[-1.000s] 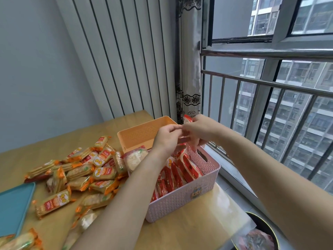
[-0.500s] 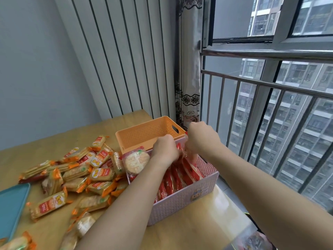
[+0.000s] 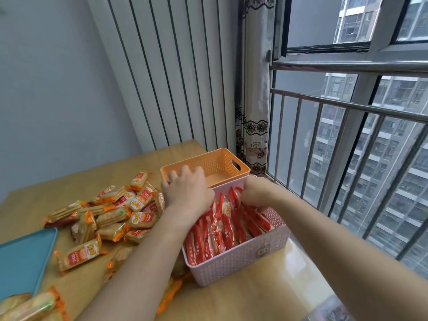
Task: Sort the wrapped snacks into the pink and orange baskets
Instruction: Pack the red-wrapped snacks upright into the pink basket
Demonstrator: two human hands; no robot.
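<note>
Left hand (image 3: 187, 192): back turned up, over the far-left corner of the pink basket, knuckles bent, fingers reaching to the near wall of the orange basket. The fingertips are hidden, so I cannot tell whether it holds anything.
Right hand (image 3: 257, 193): over the far end of the pink basket, fingers curled down into the standing red packets and gripping their tops.
Pink basket (image 3: 231, 262): near right on the table, close to the window-side edge, with a small round sticker on its near wall.
Red-wrapped snacks (image 3: 217, 230): packed upright in rows inside the pink basket, filling most of it.
Orange basket (image 3: 220, 164): just beyond the pink one, touching or nearly touching it; its perforated inner wall and a handle slot on the right end show.
Orange-wrapped snacks (image 3: 120, 209): a loose heap on the table left of both baskets, with more scattered at the near-left corner and under the left forearm.
Teal tray (image 3: 23, 260): flat at the left edge, near side, beside the heap.
Table (image 3: 243, 302): light wood.
Window railing (image 3: 347, 107): metal bars on the right, tower blocks outside.
Curtain (image 3: 252, 126): patterned, hanging in the far corner behind the orange basket.
</note>
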